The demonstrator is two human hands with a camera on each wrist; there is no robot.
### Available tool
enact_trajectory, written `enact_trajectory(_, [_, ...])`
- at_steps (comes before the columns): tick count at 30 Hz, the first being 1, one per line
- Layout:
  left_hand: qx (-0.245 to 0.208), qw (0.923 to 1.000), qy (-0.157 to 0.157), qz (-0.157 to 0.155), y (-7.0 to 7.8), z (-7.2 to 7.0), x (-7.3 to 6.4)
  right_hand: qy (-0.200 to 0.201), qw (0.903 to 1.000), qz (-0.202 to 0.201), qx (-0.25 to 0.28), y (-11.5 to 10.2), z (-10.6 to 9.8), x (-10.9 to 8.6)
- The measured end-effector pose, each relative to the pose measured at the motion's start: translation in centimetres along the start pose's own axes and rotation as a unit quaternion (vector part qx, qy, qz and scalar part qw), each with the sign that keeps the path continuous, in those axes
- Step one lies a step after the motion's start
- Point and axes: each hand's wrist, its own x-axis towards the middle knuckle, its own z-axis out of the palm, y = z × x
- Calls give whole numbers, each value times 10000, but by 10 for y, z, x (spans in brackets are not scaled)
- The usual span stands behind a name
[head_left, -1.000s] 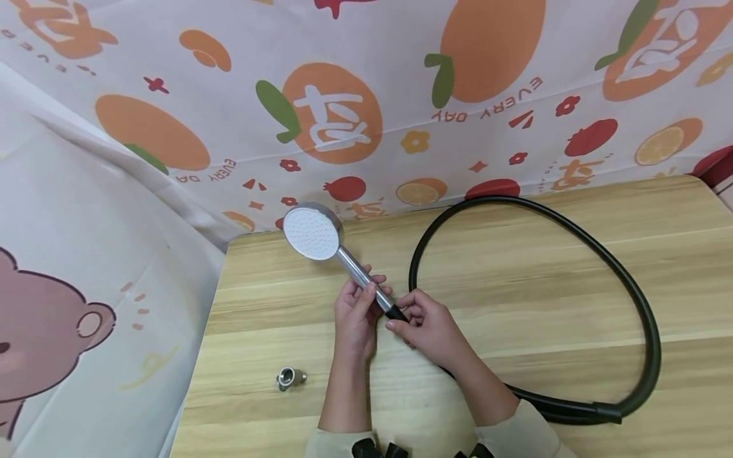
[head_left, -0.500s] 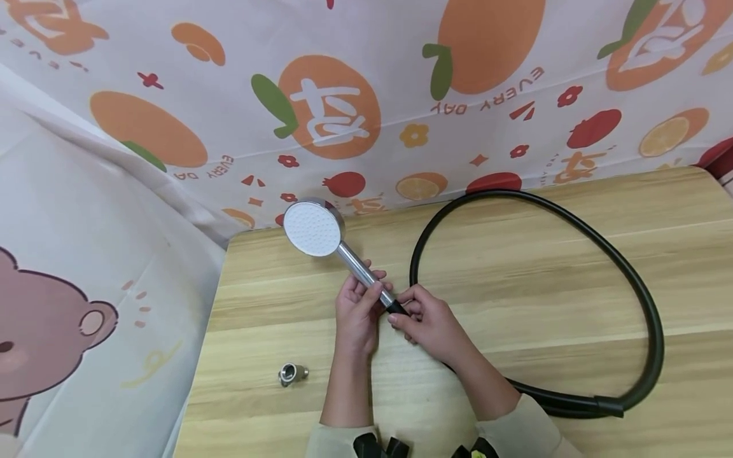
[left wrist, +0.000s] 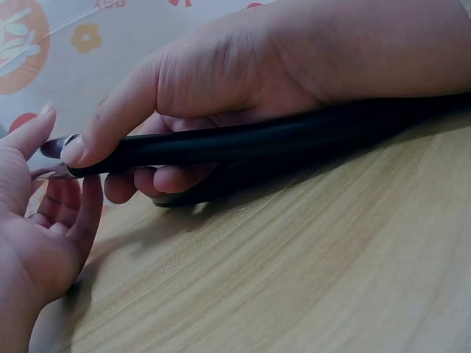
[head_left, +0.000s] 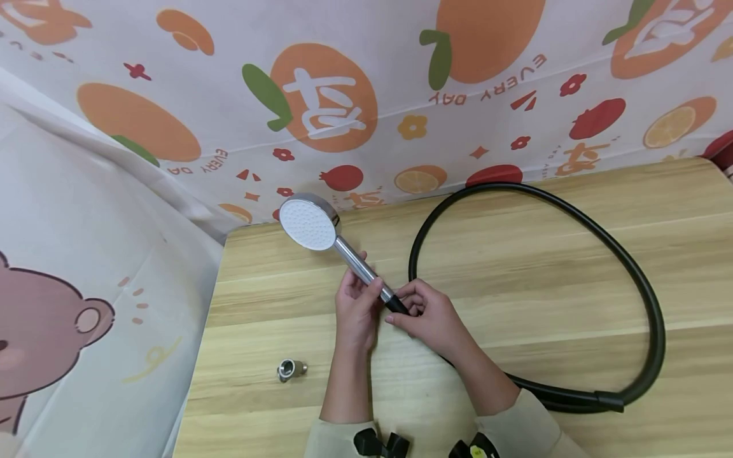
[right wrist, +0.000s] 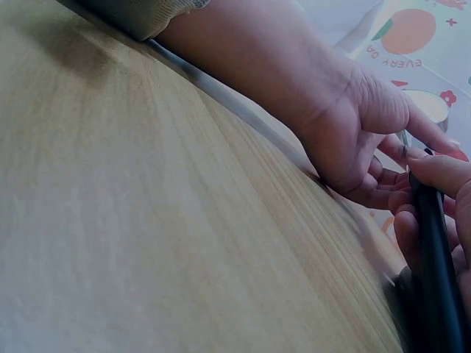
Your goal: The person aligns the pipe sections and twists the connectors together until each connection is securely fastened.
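Note:
A chrome shower head with a white spray face is held tilted, face up, its handle running down to the right. My left hand grips the lower handle, thumb on top. At the handle's end, my right hand pinches the black end of the shower hose, right at the joint. The left wrist view shows the hose passing under the right palm, with thumb and fingers around its end. In the right wrist view the hose end meets the handle between both hands.
A small metal fitting lies on the wooden table left of the left forearm. The hose loops over the right side of the table, with a sleeved end near the front. A fruit-print cloth hangs behind the table.
The head view has shifted slightly, moving the scene a little upward. Both hands keep their grip at the handle and hose joint; the right fingers have moved slightly.

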Motion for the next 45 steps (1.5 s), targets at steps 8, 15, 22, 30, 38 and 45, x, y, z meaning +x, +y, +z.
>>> enact_trajectory(8, [30,10000,-38,-41,2,-2,1,8,10000,22,-23,-2,0,-1])
enact_trajectory(15, [205,9998,11,-44,4,-4,0,-220,9997,-129,-33,-3,0,-2])
enact_trajectory(22, [263,9996,-68,-26,5,-4,-2,-380,9990,-202,125,-6,-1,-3])
enact_trajectory(30, [39,9997,-242,8,4,-4,-3,-313,9991,-149,264,-4,-1,-1])
enact_trajectory(38, [4,9997,-240,34,3,0,-2,-225,9993,-231,205,0,-5,1])
enact_trajectory(45, [8,9995,-291,77,2,0,-2,-337,9979,-194,517,-1,-4,0])
